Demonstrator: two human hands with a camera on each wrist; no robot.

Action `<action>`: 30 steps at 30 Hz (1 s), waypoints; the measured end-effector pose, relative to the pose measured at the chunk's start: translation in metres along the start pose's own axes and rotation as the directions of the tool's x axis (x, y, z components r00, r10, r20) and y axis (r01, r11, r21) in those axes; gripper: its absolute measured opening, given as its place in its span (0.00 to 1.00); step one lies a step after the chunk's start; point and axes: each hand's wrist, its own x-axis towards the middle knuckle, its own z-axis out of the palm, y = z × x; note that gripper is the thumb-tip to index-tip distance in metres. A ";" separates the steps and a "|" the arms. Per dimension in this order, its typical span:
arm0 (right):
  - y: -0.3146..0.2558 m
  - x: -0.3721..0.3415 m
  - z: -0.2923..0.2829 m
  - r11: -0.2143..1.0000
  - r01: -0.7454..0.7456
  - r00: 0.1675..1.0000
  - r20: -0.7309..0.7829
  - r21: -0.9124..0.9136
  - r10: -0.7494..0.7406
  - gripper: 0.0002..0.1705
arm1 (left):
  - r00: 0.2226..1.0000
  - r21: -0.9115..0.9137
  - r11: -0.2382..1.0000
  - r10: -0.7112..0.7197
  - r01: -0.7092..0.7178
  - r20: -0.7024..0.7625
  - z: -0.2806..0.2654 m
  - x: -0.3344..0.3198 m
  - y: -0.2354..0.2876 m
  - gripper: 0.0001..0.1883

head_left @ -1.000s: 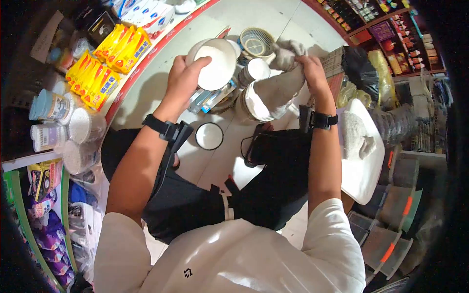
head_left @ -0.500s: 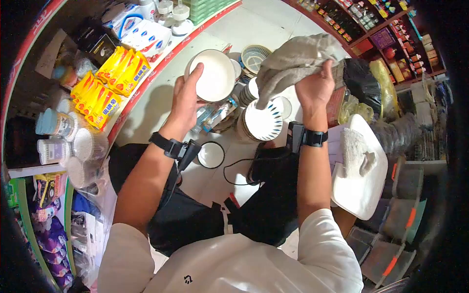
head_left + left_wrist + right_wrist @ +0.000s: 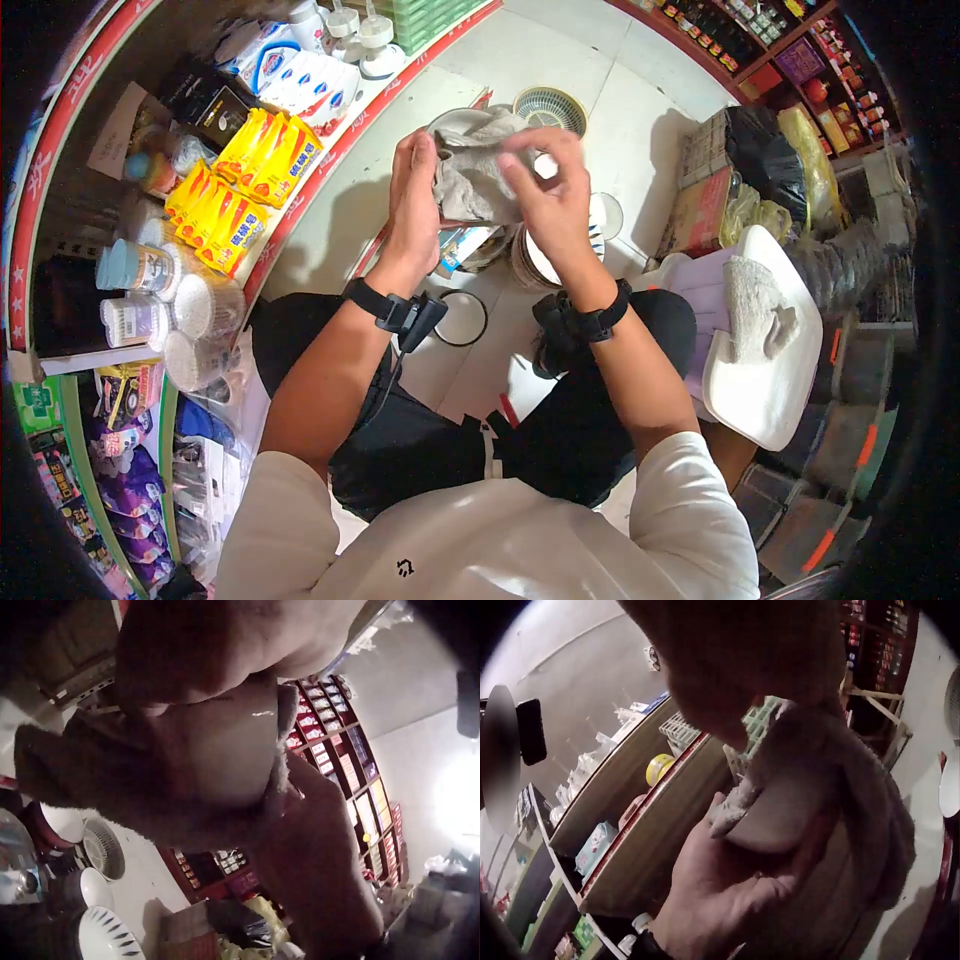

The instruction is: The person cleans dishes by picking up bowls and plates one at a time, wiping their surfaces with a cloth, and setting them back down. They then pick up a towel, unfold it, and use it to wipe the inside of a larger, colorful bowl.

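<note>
A white bowl (image 3: 769, 817), mostly covered by a grey cloth (image 3: 475, 175) in the head view, is held up in front of the body. The left hand (image 3: 412, 205) grips the bowl's left side, its thumb pointing up along the rim. On the other side the right hand (image 3: 555, 205) holds the cloth against the bowl with bent fingers. In the left wrist view the cloth (image 3: 82, 772) hangs over the bowl's far side. How the right fingertips lie under the cloth is hidden.
Stacked bowls (image 3: 109, 937) and a woven basket (image 3: 550, 108) stand on the floor beyond the hands. A round dish (image 3: 462, 318) lies near the legs. At the right is a white tub (image 3: 750, 390) with another cloth (image 3: 748, 310); shelves of yellow packets (image 3: 225, 225) line the left.
The right hand has brought the cloth leftward from above the stacked bowls onto the bowl in the left hand. The two hands are now close together.
</note>
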 end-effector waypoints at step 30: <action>0.056 0.012 0.033 0.971 -0.238 0.960 -0.147 0.019 0.239 0.21 | 0.872 0.748 0.468 0.375 -0.472 0.315 -0.004 -0.013 0.030 0.30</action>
